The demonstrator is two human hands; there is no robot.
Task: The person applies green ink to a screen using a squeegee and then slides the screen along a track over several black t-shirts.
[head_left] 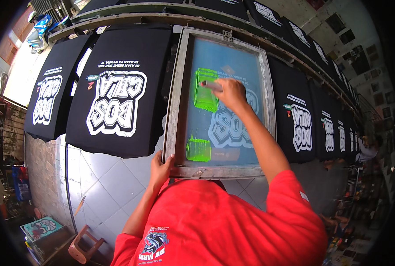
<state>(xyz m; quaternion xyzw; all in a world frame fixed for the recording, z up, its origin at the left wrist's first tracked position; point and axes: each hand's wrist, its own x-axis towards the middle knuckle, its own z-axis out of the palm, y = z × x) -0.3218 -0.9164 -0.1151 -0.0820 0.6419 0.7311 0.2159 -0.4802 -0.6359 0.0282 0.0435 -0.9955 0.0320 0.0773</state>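
Note:
A silk-screen printing frame (271, 102) lies in front of me, its metal border around a bluish translucent mesh (224, 51). My right hand (234, 94) is closed around a small squeegee (212, 86) over the left part of the mesh. Bright green ink (205, 103) is smeared around and below the squeegee. Nearer to me sits a second green ink patch (199, 150). At the frame's near left corner my left hand (160, 168) grips the border, its thumb on top; some of its fingers are hidden. Faint pale lettering shows through the mesh.
Black shirts with white lettering lie in a row, two at left (117, 48) (69, 55) and several at right (290, 82). A metal rail (131, 20) runs behind them, with more shirts beyond. A brown stool (80, 248) stands on the tiled floor (113, 181). A blue scooter (40, 31) is far left.

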